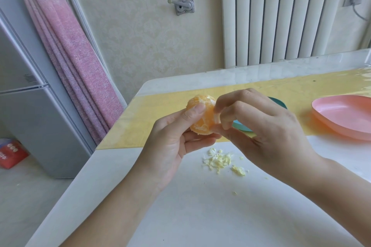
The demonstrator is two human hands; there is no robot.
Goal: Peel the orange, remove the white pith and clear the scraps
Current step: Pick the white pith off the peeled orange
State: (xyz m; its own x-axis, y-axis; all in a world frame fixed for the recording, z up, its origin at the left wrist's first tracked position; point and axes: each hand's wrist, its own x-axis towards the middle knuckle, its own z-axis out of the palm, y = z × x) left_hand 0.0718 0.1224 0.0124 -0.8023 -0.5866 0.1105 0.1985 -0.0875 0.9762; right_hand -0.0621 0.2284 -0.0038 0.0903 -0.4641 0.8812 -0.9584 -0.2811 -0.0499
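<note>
A peeled orange (202, 118) with thin streaks of white pith is held above the table. My left hand (174, 140) grips it from below and the left, thumb pressed on its front. My right hand (261, 130) pinches at the orange's right side with thumb and fingertips. A small heap of pale yellow-white pith scraps (219, 160) lies on the white tabletop just below the hands, with a few stray crumbs (234, 193) nearer to me.
A pink plate (345, 114) sits at the right on the yellow mat (140, 126). A teal dish (279, 103) is mostly hidden behind my right hand. The white table's left edge (84, 168) drops to the floor beside a grey fridge (36, 116).
</note>
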